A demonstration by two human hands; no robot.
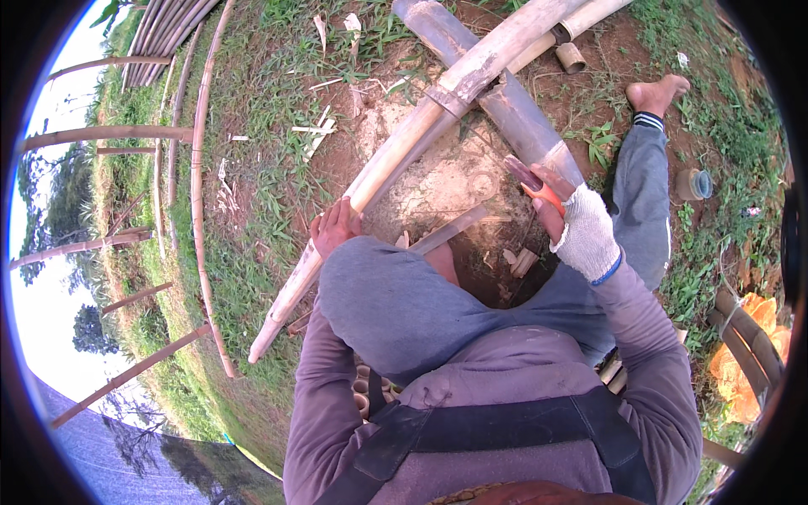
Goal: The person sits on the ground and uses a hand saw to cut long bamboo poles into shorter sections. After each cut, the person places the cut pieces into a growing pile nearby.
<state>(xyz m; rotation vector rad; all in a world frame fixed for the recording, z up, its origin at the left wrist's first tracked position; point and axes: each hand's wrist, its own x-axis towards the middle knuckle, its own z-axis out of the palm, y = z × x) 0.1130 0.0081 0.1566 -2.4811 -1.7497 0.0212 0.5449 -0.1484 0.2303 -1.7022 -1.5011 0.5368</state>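
Observation:
My bare left hand [335, 227] is wrapped over the top of a long pale bamboo pole [396, 160], beside my bent left knee. The pole slants from the lower left to the upper right and lies across a thicker grey bamboo [526, 118]. In a white knitted glove with bare fingertips, my right hand [581, 220] grips an orange-handled tool [545, 196] to the right of the pole. A dark part of the tool points up and left; its working end is not clear. A flat bamboo strip [454, 227] sticks out past my left knee.
Pale sawdust [438, 181] covers the soil between the poles. A short bamboo offcut [571, 57] lies at the far right. My bare right foot [656, 94] rests on the ground, near a small jar [694, 183]. Orange plastic [749, 358] and a bamboo rail frame [199, 168] flank me.

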